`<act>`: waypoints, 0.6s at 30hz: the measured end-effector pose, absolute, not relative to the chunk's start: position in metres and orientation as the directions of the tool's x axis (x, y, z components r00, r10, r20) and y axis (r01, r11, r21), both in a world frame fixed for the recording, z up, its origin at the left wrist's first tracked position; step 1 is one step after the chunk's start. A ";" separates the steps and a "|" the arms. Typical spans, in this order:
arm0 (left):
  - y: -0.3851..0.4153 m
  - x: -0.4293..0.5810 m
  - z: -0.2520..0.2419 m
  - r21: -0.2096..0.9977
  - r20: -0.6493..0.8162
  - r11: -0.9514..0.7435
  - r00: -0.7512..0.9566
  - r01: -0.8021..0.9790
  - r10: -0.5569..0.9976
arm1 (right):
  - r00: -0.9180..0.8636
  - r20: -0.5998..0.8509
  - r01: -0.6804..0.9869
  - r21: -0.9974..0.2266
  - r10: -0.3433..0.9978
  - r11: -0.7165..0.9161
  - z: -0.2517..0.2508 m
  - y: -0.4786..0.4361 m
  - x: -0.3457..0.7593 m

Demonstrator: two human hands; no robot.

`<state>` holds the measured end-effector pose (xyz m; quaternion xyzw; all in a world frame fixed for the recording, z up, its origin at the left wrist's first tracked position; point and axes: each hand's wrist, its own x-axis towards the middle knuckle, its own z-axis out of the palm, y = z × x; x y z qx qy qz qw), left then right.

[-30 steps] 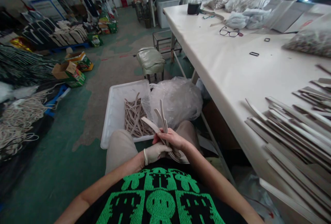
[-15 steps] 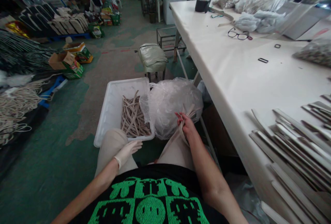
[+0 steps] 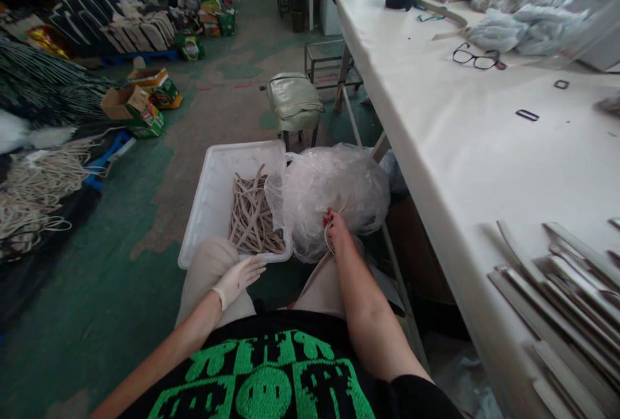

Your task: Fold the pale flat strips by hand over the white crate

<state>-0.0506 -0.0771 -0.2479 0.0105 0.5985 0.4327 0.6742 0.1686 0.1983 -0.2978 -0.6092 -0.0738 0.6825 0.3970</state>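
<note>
My left hand (image 3: 241, 280), in a pale glove, rests on my left knee with its fingers stretched out and nothing in them. Just beyond it stands a white plastic bin (image 3: 197, 203) with a heap of beige strips (image 3: 254, 215) inside. My bare right hand (image 3: 338, 228) is closed around a bundle of beige strips (image 3: 345, 203) above my right leg. The ends of that bundle fan out in front of a clear plastic bag (image 3: 314, 177), which bulges beside the bin and overlaps its right rim. How many strips I hold cannot be made out.
A white table (image 3: 426, 122) runs along my right, with long beige strips (image 3: 566, 296), glasses (image 3: 477, 57) and buckles (image 3: 527, 115) on it. A wrapped stool (image 3: 294, 101) stands beyond the bin. Cardboard boxes (image 3: 138, 112) and coiled cords (image 3: 36, 186) lie at left.
My right hand has moved left and inward with the strips, over my right leg. My left hand stays on the knee. The view has shifted, so the table appears further right.
</note>
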 end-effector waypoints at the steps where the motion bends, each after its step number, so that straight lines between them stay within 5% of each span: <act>1: -0.077 -0.050 -0.248 0.541 -0.792 0.626 -0.090 -0.562 0.604 | 0.076 -0.763 -0.458 -0.599 0.642 -0.657 -0.294 0.197 0.170; 7: -0.070 -0.035 -0.250 0.671 -0.724 0.655 -0.113 -0.347 0.681 | 0.061 -0.595 -0.465 -0.727 0.801 -0.505 -0.249 0.155 0.183; 14: -0.024 0.007 -0.200 0.906 -0.422 0.424 -0.089 0.011 0.902 | -0.190 -0.232 -0.260 -0.925 0.954 -0.276 -0.192 0.085 0.217; 18: -0.001 0.033 -0.169 0.771 -0.540 0.596 0.264 -0.226 0.799 | -0.345 0.084 0.044 -0.993 0.935 0.105 -0.169 0.060 0.228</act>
